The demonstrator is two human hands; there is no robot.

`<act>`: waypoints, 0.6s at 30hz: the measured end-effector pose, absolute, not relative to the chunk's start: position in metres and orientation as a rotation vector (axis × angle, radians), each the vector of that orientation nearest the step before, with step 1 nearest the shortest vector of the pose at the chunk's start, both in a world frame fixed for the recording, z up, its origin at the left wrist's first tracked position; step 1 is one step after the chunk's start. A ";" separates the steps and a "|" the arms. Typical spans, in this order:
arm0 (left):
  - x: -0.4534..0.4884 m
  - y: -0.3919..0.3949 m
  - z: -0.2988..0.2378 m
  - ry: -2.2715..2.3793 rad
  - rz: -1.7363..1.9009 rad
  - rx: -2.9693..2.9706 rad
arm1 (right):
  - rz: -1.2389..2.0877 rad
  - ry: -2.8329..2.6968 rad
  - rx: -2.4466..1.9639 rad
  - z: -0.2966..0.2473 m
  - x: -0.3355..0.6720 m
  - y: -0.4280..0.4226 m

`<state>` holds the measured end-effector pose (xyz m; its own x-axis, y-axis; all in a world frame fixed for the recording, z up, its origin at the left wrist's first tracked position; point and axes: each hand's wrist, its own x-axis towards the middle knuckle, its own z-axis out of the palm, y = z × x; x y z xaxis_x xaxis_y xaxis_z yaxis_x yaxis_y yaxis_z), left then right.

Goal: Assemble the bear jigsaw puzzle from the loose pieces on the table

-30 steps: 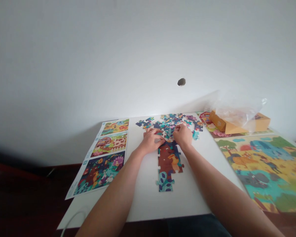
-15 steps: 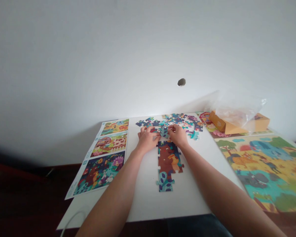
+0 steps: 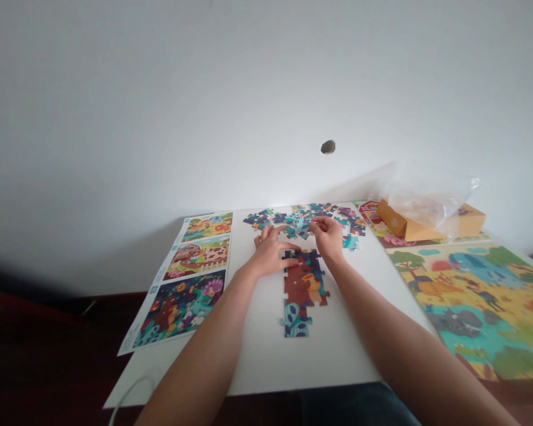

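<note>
A partly joined jigsaw puzzle (image 3: 298,285) with a brown bear on it lies on the white table in front of me. My left hand (image 3: 272,253) has its fingers spread, with the thumb and a finger at the upper left corner of the joined section. Beyond that section, my right hand (image 3: 328,238) pinches a teal puzzle piece with leaves (image 3: 301,226) by its right edge. This piece is tilted and overlaps the loose puzzle pieces (image 3: 323,209) behind it, so its outline is hard to make out.
A reference sheet (image 3: 202,255) with three pictures lies on the left. To the right are a finished animal puzzle (image 3: 479,296), an orange box (image 3: 469,222) and a clear plastic bag (image 3: 426,198). A white wall (image 3: 266,106) rises behind the table; a cable (image 3: 131,390) hangs near the front left.
My right hand has moved away from me and right with the leafy piece. The left hand has let go of that piece and come back to the joined section, which sits slightly farther away.
</note>
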<state>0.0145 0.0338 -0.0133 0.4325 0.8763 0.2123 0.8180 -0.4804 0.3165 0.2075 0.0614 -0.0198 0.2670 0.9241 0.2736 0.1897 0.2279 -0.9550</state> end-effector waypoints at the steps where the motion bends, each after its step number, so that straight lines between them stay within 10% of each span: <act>1: 0.014 0.035 -0.015 1.530 0.539 2.496 | 0.724 -1.215 -1.251 -0.020 0.207 0.061; 18: 0.013 0.050 -0.018 1.380 1.329 2.073 | 0.791 -1.343 -1.176 -0.012 0.201 0.049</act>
